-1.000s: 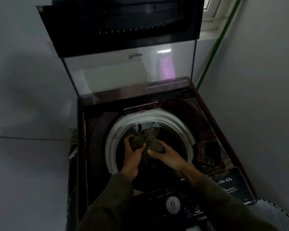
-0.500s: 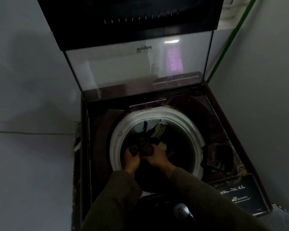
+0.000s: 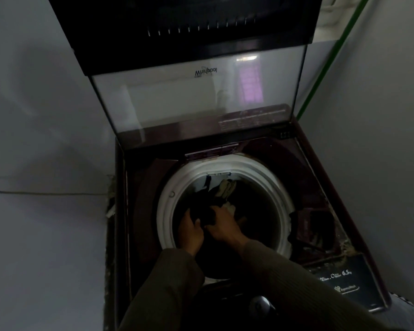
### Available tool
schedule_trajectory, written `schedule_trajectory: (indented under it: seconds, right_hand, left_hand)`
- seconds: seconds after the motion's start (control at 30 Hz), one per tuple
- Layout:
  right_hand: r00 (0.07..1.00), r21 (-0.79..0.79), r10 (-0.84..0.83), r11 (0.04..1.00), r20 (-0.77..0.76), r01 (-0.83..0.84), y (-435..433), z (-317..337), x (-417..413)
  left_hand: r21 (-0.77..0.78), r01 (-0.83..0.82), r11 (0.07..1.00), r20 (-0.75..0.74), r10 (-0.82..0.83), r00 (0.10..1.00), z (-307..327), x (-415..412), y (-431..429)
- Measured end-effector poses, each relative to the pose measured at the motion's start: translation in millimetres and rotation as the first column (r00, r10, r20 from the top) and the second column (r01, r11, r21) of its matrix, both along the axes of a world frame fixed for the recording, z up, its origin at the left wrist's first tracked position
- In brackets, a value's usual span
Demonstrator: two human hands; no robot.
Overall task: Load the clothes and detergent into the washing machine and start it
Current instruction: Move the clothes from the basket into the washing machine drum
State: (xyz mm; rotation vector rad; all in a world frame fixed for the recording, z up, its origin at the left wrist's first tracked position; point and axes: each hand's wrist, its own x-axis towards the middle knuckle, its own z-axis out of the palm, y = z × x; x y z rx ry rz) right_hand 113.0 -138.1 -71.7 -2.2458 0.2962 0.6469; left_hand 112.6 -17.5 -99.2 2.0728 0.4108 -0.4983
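Dim view down into an open top-loading washer (image 3: 134, 211) filling the centre of the frame, its glass lid (image 3: 177, 103) raised at the top. Both arms reach in from the bottom edge through the white drum rim (image 3: 167, 211). The left hand (image 3: 190, 231) curls its fingers round a dark garment (image 3: 207, 215) at centre frame, inside the drum. The right hand (image 3: 225, 225), just right of it, bends its fingers over the same garment. Pale clothes (image 3: 225, 188) lie just above the hands, deeper in the drum. A round knob (image 3: 258, 304) sits at lower centre.
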Motion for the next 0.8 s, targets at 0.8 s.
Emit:
schedule_trajectory:
  seconds: [0.8]
  right_hand:
    - [0.889, -0.603, 0.140, 0.779, 0.436, 0.173, -160.1, 100.4, -123.7]
  left_hand:
    - [0.525, 0.587, 0.616, 0.397, -0.788, 0.471, 101.1, -63.5, -159.5]
